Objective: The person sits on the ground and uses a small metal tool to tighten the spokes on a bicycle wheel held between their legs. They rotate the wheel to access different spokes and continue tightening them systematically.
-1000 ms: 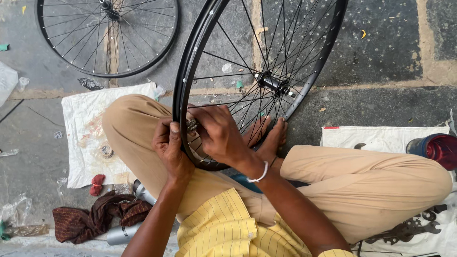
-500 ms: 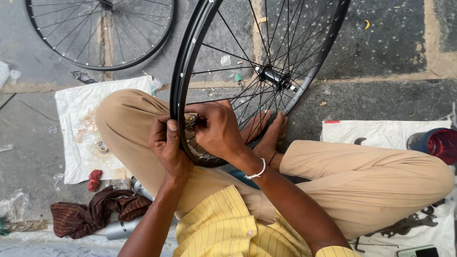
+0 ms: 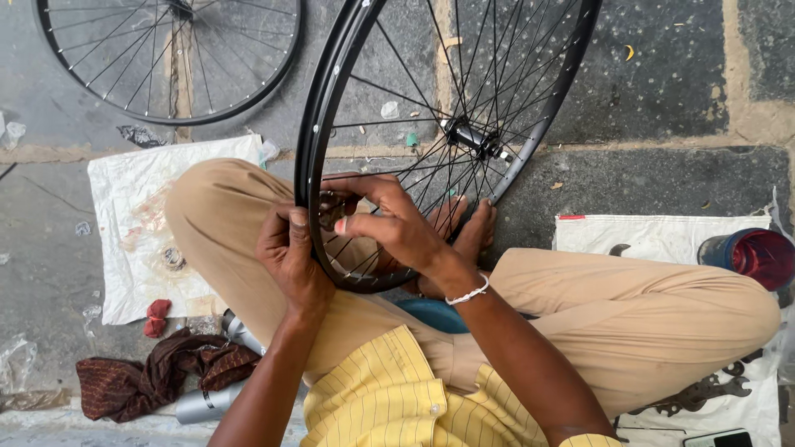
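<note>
Black wheel rim [image 3: 308, 157] is gripped by left hand [image 3: 290, 257]; right hand [image 3: 397, 228] fingers pinch a spoke; red-lined tub [image 3: 758, 257], contents unclear.

A black spoked bicycle wheel [image 3: 331, 124] stands upright on its rim between the sitter's crossed legs.

A person sat cross-legged on the stone floor [image 3: 662, 99] with a black bicycle wheel [image 3: 315, 157] upright between the knees. The left hand [image 3: 290, 257] gripped the rim; the right hand [image 3: 393, 228] pinched among the spokes [image 3: 414, 174]. A second wheel [image 3: 166, 58] lay beyond, near a white sack [image 3: 124, 215].
</note>
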